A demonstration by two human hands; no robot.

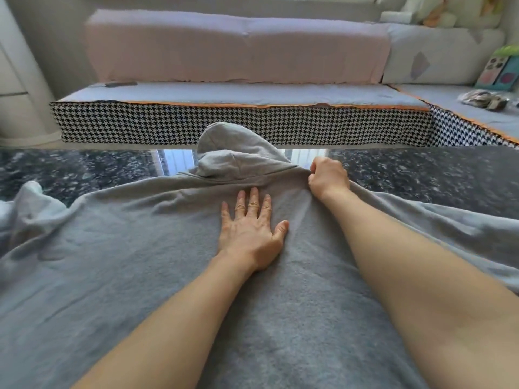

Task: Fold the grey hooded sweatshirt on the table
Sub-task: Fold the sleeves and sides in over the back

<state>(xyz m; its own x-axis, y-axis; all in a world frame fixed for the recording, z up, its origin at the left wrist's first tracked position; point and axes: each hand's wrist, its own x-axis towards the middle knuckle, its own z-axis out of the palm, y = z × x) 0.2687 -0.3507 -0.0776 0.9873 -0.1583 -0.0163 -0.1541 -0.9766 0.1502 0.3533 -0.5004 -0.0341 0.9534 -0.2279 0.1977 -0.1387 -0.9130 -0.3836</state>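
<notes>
The grey hooded sweatshirt [118, 248] lies spread over the dark speckled table [84, 167], filling most of the view. Its hood [233, 153] is bunched up at the far edge, standing partly upright. My left hand [250, 231] rests flat on the cloth just below the hood, palm down, fingers spread. My right hand [327, 176] is closed on the fabric at the shoulder, right of the hood. A sleeve [25, 203] is crumpled at the far left.
Beyond the table stands a low sofa with a houndstooth base [238, 123] and pink back cushion [236, 43]. Small items lie on the seat at the right [483, 99]. A white rounded cabinet [19, 80] stands at the left.
</notes>
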